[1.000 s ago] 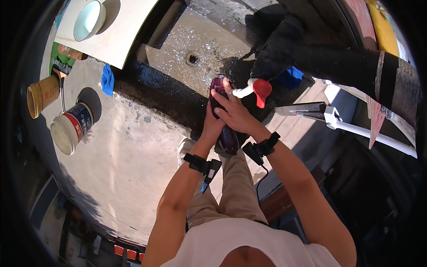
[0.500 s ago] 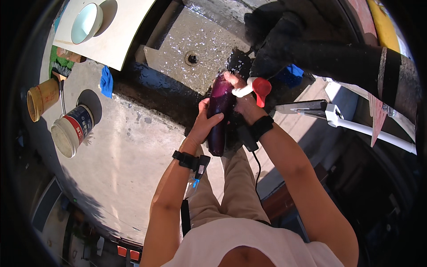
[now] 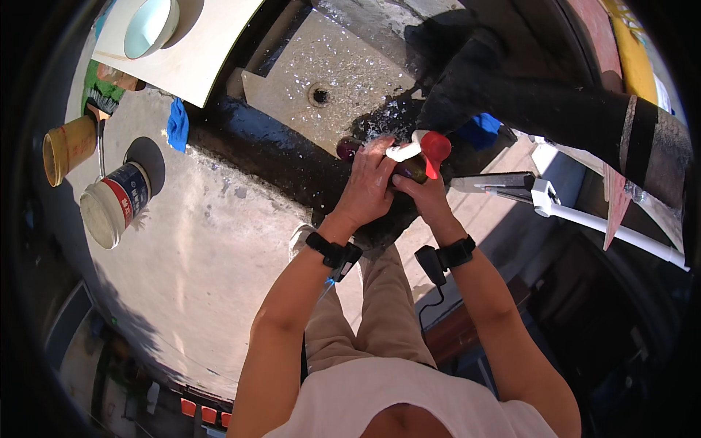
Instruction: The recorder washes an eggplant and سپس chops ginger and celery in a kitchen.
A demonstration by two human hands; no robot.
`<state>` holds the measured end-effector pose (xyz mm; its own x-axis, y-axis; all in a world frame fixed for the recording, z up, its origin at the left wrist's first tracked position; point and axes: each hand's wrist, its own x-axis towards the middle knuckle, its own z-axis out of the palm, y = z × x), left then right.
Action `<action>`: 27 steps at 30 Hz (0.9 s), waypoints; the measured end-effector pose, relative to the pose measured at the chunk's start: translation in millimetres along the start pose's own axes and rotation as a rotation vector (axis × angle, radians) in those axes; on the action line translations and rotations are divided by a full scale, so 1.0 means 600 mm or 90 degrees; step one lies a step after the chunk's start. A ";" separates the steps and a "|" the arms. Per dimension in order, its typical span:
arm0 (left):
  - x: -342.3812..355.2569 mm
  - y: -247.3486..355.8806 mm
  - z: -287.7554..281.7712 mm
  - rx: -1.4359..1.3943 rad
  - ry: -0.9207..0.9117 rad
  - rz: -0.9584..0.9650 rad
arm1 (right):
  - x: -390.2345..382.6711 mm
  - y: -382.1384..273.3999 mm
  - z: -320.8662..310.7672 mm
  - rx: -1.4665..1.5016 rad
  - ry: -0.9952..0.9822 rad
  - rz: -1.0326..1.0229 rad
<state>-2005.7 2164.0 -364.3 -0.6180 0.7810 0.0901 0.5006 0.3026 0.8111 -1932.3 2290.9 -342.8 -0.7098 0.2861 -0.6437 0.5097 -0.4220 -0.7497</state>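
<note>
A dark purple eggplant lies crosswise under the tap, its far-left end and greenish right end showing. My left hand is laid over its middle, fingers curled across it and hiding most of that stretch. At the greenish end, my right hand grips it with the thumb on top. Just above my hands is a tap with a white spout and a red handle, and water splashes around my left fingertips.
Beyond my hands is a wet sink basin with a round drain. A pale board at the upper left bears a light bowl. Buckets and a blue cloth are to the left. A white pipe runs at right.
The eggplant has turned from upright along my view to crosswise under the spout. My left hand has moved up and right onto it; my right hand has shifted to its greenish end.
</note>
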 end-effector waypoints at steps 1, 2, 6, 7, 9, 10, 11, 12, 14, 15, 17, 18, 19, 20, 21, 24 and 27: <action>-0.006 0.001 -0.002 -0.030 -0.023 -0.064 | -0.009 -0.001 -0.002 -0.065 0.016 -0.037; -0.010 0.001 -0.006 -0.059 -0.046 -0.126 | -0.019 -0.004 -0.002 -0.129 0.033 -0.075; -0.073 -0.063 0.012 -0.664 0.048 -0.734 | -0.056 -0.011 0.019 -0.210 -0.025 -0.217; -0.076 -0.056 0.014 -0.960 0.161 -0.782 | -0.058 -0.013 0.021 -0.287 -0.062 -0.253; -0.068 -0.033 0.014 -1.123 0.178 -0.737 | -0.066 -0.018 0.036 -0.429 -0.154 -0.320; -0.065 -0.018 0.016 -1.285 0.196 -0.679 | -0.068 -0.009 0.039 -0.501 -0.201 -0.360; -0.065 -0.002 0.019 -1.097 0.224 -0.738 | -0.070 -0.010 0.043 -0.497 -0.267 -0.322; -0.073 -0.004 0.019 -1.124 0.217 -0.751 | -0.076 -0.015 0.050 -0.483 -0.288 -0.301; -0.088 -0.009 0.020 -1.143 0.241 -0.713 | -0.054 0.002 0.049 -0.349 -0.314 -0.250; -0.088 -0.004 0.014 -1.173 0.248 -0.693 | -0.037 0.006 0.047 -0.362 -0.330 -0.232; -0.094 0.007 0.008 -1.061 0.169 -0.672 | -0.004 0.009 0.048 -0.520 -0.297 -0.305; -0.096 0.012 0.008 -1.008 0.125 -0.662 | 0.018 0.014 0.045 -0.609 -0.278 -0.373; -0.097 0.013 0.004 -0.964 0.095 -0.645 | 0.043 0.021 0.040 -0.609 -0.299 -0.341; -0.093 0.013 -0.002 -0.964 0.093 -0.644 | 0.068 0.025 0.036 -0.609 -0.323 -0.310; -0.090 0.016 -0.011 -0.907 0.068 -0.639 | 0.075 0.000 0.041 -0.755 -0.324 -0.334; -0.088 0.007 -0.024 -0.797 0.017 -0.621 | 0.112 0.021 0.024 -0.671 -0.233 -0.362; -0.076 -0.011 -0.038 -0.499 -0.104 -0.402 | 0.134 0.015 -0.016 -0.521 -0.141 -0.304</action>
<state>-1994.6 2113.7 -360.6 -0.5124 0.6855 -0.5173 -0.4626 0.2872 0.8388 -1979.9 2318.3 -402.6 -0.9622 0.0688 -0.2636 0.2658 0.4494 -0.8529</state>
